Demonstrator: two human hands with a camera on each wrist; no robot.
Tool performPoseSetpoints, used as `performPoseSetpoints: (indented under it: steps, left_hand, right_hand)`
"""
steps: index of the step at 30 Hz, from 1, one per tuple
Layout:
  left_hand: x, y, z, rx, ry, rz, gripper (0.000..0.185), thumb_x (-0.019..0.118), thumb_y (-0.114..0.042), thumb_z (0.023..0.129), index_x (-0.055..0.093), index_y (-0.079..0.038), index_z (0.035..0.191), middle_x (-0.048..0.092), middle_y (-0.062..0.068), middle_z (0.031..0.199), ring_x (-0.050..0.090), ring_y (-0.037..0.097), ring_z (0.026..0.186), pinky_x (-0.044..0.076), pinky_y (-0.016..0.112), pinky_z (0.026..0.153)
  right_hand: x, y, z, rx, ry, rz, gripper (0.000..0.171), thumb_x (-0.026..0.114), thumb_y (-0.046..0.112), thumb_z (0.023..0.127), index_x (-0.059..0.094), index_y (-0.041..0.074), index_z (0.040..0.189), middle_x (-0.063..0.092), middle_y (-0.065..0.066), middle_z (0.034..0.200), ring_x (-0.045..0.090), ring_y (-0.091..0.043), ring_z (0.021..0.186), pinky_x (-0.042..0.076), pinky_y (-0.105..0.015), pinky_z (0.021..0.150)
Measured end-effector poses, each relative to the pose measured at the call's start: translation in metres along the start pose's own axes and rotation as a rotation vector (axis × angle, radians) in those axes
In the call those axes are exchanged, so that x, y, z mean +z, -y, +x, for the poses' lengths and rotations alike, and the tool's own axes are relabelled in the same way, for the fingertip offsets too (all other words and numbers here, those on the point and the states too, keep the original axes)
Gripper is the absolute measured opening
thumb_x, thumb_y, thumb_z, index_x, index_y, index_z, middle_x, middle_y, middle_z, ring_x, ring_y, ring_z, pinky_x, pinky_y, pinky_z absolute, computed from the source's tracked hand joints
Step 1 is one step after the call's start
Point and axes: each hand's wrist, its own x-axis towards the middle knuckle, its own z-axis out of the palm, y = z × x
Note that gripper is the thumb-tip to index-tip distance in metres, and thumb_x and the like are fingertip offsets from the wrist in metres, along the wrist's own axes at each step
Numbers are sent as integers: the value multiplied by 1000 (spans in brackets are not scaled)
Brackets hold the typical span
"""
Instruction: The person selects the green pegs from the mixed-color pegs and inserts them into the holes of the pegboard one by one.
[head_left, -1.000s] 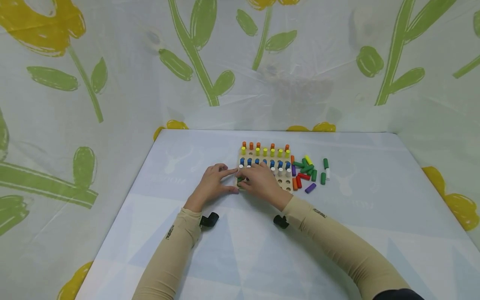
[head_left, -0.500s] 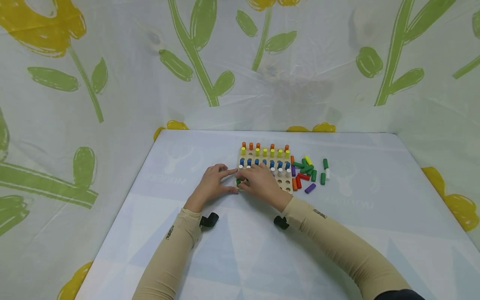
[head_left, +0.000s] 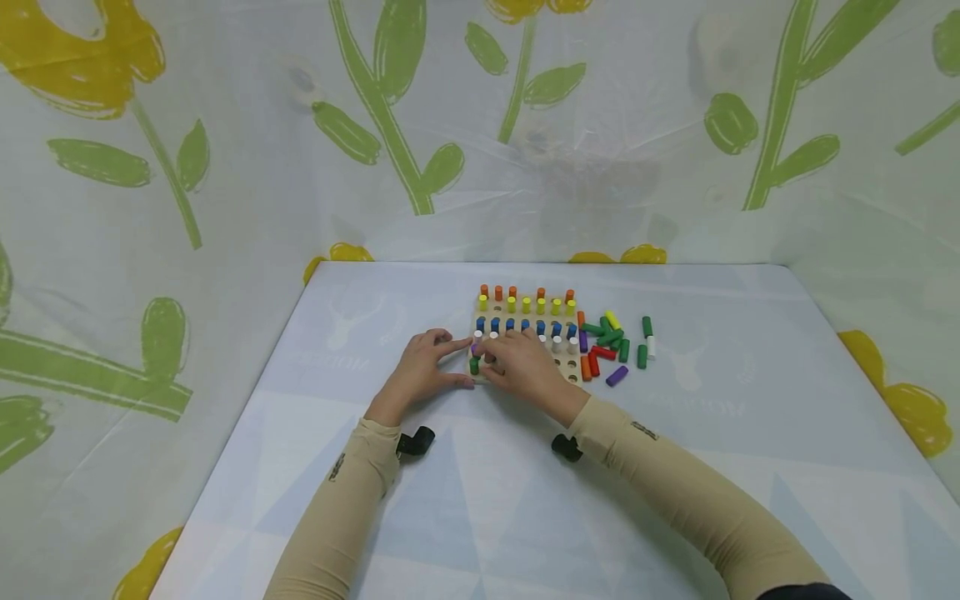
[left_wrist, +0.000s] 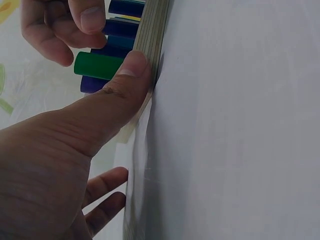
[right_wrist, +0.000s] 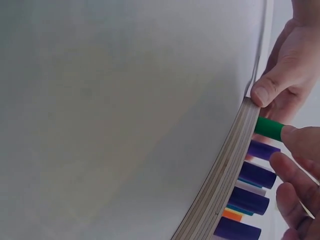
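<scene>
The right hand [head_left: 525, 367] pinches a smooth green peg [head_left: 474, 365] standing in the near-left corner hole of the board [head_left: 564, 367]; its fingertip [right_wrist: 295, 140] rests on the peg's top. The left hand [head_left: 422, 371] has fingers loosely spread, its thumb [left_wrist: 127, 85] pressed flat against the board's layered plywood edge. A purple peg [right_wrist: 262, 150] stands just beside the green one, with blue, white, yellow and orange cylinders in rows behind. Loose pegs [head_left: 611, 346] lie right of the board, mid-table [head_left: 300, 500].
</scene>
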Motion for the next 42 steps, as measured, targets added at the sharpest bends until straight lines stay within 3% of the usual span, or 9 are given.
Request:
performPoseSetpoints:
  steps: [9, 18, 33, 42]
  left_hand:
    - [-1, 1, 0, 14, 2, -7, 78, 81, -53, 81, 52, -31, 150, 45, 15, 146, 38, 38, 135, 33, 53, 114]
    - [1, 2, -1, -5, 17, -18, 77, 81, -52, 82, 52, -32, 150, 45, 14, 147, 36, 39, 137, 31, 54, 116]
    - [0, 0, -1, -3, 14, -3, 78, 82, -51, 81, 52, -31, 150, 44, 15, 147, 36, 39, 137, 31, 54, 117]
    - [0, 1, 0, 0, 10, -21, 77, 83, -50, 81, 53, -31, 149, 44, 15, 148, 36, 39, 137, 30, 53, 117]
  right_hand:
    - [-3, -1, -6, 39, 8, 42, 25, 76, 31, 93, 72, 20, 115, 73, 6, 99, 63, -20, 103, 44, -44, 97]
    - [-3, -4, -12, 46, 4, 11, 27, 78, 32, 92, 73, 21, 116, 73, 7, 99, 61, -17, 98, 42, -35, 86]
    - [-3, -12, -22, 75, -30, 32, 22, 76, 33, 93, 73, 21, 111, 72, 8, 95, 63, -17, 97, 45, -44, 94]
    - [-5, -18, -26, 79, -44, 23, 25, 78, 31, 92, 74, 20, 114, 72, 6, 97, 61, -16, 94, 43, -38, 87]
